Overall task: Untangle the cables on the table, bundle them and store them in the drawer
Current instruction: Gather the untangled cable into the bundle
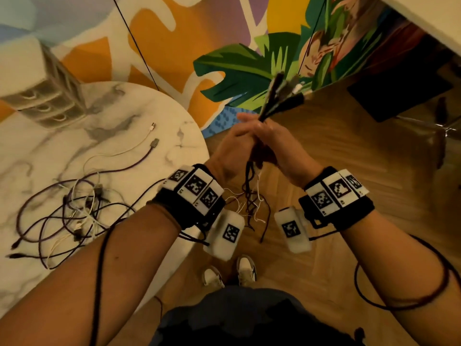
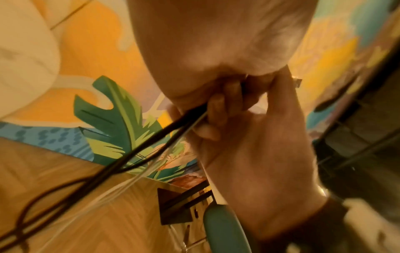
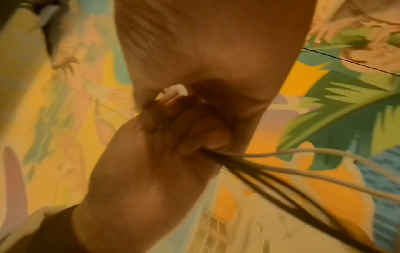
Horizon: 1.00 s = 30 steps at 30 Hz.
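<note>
Both hands meet in front of me, off the table's edge, over the wood floor. My left hand (image 1: 230, 146) and right hand (image 1: 277, 141) both grip a bundle of dark and white cables (image 1: 249, 193). Its connector ends (image 1: 282, 96) stick up above the fingers and the loose lengths hang below the wrists. In the left wrist view the cables (image 2: 151, 145) run out from under curled fingers (image 2: 216, 111). The right wrist view shows them (image 3: 281, 172) leaving the fist, with a white plug (image 3: 175, 92) tucked inside. A tangle of more cables (image 1: 74, 213) lies on the marble table (image 1: 149, 103).
A small grey drawer unit (image 1: 42, 96) stands at the table's far left. A white cable end (image 1: 152, 126) and a purple one (image 1: 155, 142) lie apart from the tangle. A colourful rug (image 1: 249, 63) covers the floor ahead. A dark box (image 1: 399, 96) sits at right.
</note>
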Motion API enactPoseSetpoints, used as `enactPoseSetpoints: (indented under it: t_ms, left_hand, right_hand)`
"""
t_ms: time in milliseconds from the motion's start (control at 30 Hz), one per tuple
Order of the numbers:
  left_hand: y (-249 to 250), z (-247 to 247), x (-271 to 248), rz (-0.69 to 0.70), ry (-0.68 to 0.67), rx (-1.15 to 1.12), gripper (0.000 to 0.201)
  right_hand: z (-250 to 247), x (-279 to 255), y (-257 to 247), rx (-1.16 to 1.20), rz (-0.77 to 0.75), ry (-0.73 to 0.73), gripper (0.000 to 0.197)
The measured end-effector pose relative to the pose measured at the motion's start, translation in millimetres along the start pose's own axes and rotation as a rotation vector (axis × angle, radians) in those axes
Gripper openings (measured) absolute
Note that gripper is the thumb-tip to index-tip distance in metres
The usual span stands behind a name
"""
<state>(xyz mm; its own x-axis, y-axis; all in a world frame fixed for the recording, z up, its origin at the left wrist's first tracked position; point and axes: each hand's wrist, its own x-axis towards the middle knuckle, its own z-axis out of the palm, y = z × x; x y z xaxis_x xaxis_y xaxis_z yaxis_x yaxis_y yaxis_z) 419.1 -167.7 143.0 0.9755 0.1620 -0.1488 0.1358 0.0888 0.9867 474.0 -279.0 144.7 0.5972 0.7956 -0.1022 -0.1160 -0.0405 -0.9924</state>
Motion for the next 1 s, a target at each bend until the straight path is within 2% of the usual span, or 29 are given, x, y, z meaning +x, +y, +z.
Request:
enactPoseSetpoints:
  t_ms: [33, 100, 167, 267, 367, 467, 567, 633, 700, 733, 767, 800, 867, 900, 1000]
  left_hand:
    - [3, -5, 0, -0.007, 0.026, 0.013, 0.028]
    - [14, -11, 0, -0.004, 0.037, -0.025, 0.040]
    - [30, -15, -2, 0.070, 0.099, 0.121, 0.047]
    - [55, -22, -10, 0.209, 0.153, 0.685, 0.051]
    - [75, -30, -23, 0.307, 0.178, 1.080, 0.045]
    - [93, -36, -33, 0.490, 0.221, 1.303, 0.032]
    - [108, -42, -36, 0.594, 0.291, 1.344, 0.033]
    - [106, -41, -38, 0.618, 0.285, 1.394, 0.033]
    - [99, -41, -38, 0.625, 0.282, 1.406, 0.034]
    - [98, -42, -38, 0.633, 0.286, 1.390, 0.034]
    - [97, -43, -38, 0.650, 0.291, 1.368, 0.035]
    - [98, -43, -38, 0.667, 0.294, 1.349, 0.036]
    - [100, -41, -36, 0.708, 0.301, 1.296, 0.037]
    - [101, -38, -35, 0.724, 0.316, 1.260, 0.036]
    - [92, -19, -31, 0.702, 0.331, 1.036, 0.033]
  right_hand:
    - [0, -1, 9, 0.020, 0.044, -0.085, 0.022]
    - [7, -3, 33, -0.126, 0.105, -0.183, 0.005]
    - [13, -2, 64, -0.311, 0.162, -0.170, 0.028]
    - [-3, -2, 109, -0.438, 0.330, 0.033, 0.041]
    - [-32, -6, 150, -0.623, 0.482, 0.178, 0.040]
    - [-52, -15, 186, -0.638, 0.676, 0.268, 0.039]
    - [-59, -22, 203, -0.551, 0.839, 0.311, 0.036]
    - [-54, -16, 198, -0.428, 0.802, 0.400, 0.038]
    - [-50, -6, 191, -0.330, 0.649, 0.562, 0.039]
    - [-51, -3, 188, -0.370, 0.573, 0.611, 0.040]
    - [-53, -2, 187, -0.468, 0.517, 0.599, 0.038]
    - [-56, -3, 187, -0.597, 0.498, 0.525, 0.033]
    - [-65, -9, 188, -0.890, 0.582, 0.320, 0.019]
    - [-69, -11, 189, -1.008, 0.648, 0.250, 0.023]
    - [-72, -17, 186, -1.079, 0.804, 0.097, 0.032]
